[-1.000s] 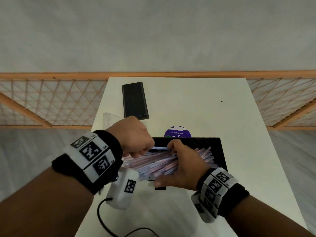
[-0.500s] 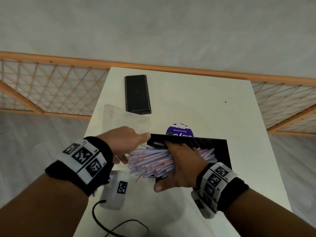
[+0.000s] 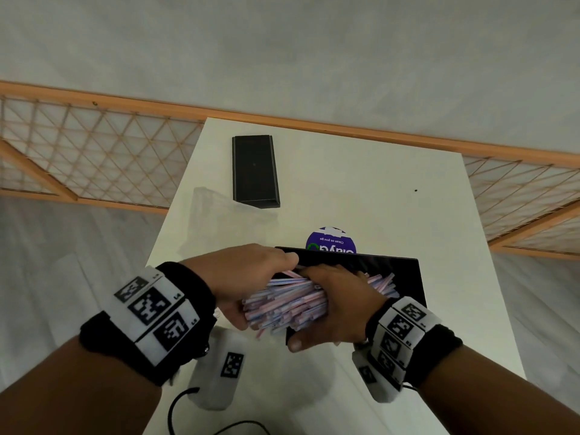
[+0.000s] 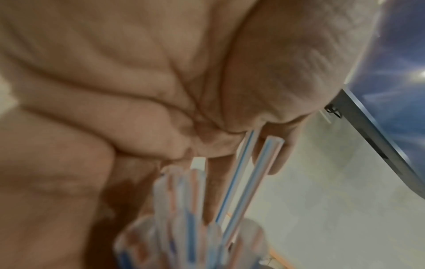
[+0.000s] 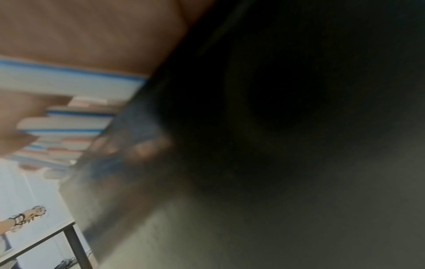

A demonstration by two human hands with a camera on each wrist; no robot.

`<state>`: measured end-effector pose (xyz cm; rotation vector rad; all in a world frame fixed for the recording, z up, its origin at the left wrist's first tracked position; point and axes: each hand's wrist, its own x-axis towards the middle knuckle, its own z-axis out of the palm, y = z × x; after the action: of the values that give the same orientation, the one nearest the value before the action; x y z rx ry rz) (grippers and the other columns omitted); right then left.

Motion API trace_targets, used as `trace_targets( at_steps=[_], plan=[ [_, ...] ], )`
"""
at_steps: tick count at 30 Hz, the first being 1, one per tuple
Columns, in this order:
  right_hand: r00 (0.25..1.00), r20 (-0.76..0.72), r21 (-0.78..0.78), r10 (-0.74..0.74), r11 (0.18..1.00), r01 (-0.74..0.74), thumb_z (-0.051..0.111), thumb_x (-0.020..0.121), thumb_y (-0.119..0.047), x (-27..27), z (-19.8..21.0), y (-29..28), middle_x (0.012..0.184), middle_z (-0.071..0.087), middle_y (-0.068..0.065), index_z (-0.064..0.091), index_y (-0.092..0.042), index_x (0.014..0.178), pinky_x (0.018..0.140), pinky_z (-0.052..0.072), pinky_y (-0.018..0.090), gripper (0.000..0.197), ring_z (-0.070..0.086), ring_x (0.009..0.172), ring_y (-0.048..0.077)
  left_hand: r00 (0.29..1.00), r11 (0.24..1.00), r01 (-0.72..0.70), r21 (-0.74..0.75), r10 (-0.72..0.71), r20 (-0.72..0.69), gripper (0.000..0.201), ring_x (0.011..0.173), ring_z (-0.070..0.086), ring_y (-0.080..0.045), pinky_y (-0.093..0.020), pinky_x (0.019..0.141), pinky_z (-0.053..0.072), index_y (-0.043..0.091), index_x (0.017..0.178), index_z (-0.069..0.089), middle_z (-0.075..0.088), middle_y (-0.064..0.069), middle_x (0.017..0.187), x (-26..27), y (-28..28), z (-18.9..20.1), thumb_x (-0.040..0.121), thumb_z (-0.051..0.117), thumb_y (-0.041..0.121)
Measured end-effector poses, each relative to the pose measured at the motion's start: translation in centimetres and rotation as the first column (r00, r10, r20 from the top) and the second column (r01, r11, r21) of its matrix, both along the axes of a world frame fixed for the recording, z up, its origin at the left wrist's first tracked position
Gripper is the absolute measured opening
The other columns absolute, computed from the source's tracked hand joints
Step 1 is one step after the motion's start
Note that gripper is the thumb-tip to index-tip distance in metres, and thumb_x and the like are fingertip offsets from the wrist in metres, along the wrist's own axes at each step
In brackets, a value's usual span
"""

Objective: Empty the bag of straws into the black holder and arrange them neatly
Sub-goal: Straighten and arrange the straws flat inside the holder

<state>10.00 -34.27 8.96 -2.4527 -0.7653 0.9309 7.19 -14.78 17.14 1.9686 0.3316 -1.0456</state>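
Observation:
A thick bundle of pink-and-blue striped straws lies across the black holder near the table's front, its left ends sticking out past the holder's left side. My left hand cups those ends, thumb below and fingers above, index finger at the holder's far-left corner. In the left wrist view two straws pass between its curled fingers. My right hand wraps over the middle of the bundle, thumb at the holder's front edge. The right wrist view shows straws beside the dark holder wall.
An empty clear plastic bag lies at the white table's left edge. A flat black lid-like box sits further back. A purple round sticker shows behind the holder. An orange lattice railing runs behind the table.
My left hand went from a fist beside the straws to cupping their left ends, index finger reaching the holder's corner. The right hand kept its hold. The head view tilted.

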Motion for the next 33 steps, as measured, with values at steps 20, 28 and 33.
trace_targets(
  at_steps=[20, 28, 33],
  plan=[
    [0.751, 0.435, 0.350, -0.497, 0.862, 0.368, 0.059, 0.060, -0.081, -3.5, -0.6, 2.3, 0.109, 0.054, -0.007, 0.053, -0.028, 0.114, 0.087, 0.045, 0.043, 0.076, 0.052, 0.101, 0.022, 0.950, 0.994, -0.058, -0.091, 0.083, 0.302, 0.032, 0.051, 0.056, -0.012, -0.025, 0.044, 0.042, 0.021, 0.093, 0.080, 0.071, -0.002, 0.071, 1.3, 1.5, -0.1, 0.086, 0.055, 0.003],
    [0.907, 0.194, 0.413, -0.373, 0.870, 0.269, 0.082, 0.059, -0.061, -2.9, 1.3, -1.5, 0.121, 0.054, -0.014, 0.046, -0.031, 0.128, 0.092, 0.045, 0.023, 0.084, 0.055, 0.104, 0.004, 0.833, 0.871, -0.483, -0.094, 0.490, 0.256, 0.053, 0.100, 0.067, -0.027, -0.046, 0.098, 0.051, 0.017, 0.107, 0.068, 0.071, -0.006, 0.107, 0.7, 0.6, -3.2, 0.100, 0.040, 0.062],
    [0.942, 0.206, 0.112, -0.264, 0.963, 0.245, 0.064, 0.057, -0.082, 0.0, 0.5, -5.0, 0.124, 0.059, -0.011, 0.049, -0.027, 0.135, 0.100, 0.047, 0.032, 0.096, 0.056, 0.113, 0.010, 0.678, 0.764, -0.625, -0.159, 0.633, 0.374, 0.041, 0.085, 0.070, -0.031, -0.050, 0.088, 0.057, 0.016, 0.079, 0.072, 0.073, -0.002, 0.079, -0.5, -1.4, -4.3, 0.085, 0.062, 0.055]
  ],
)
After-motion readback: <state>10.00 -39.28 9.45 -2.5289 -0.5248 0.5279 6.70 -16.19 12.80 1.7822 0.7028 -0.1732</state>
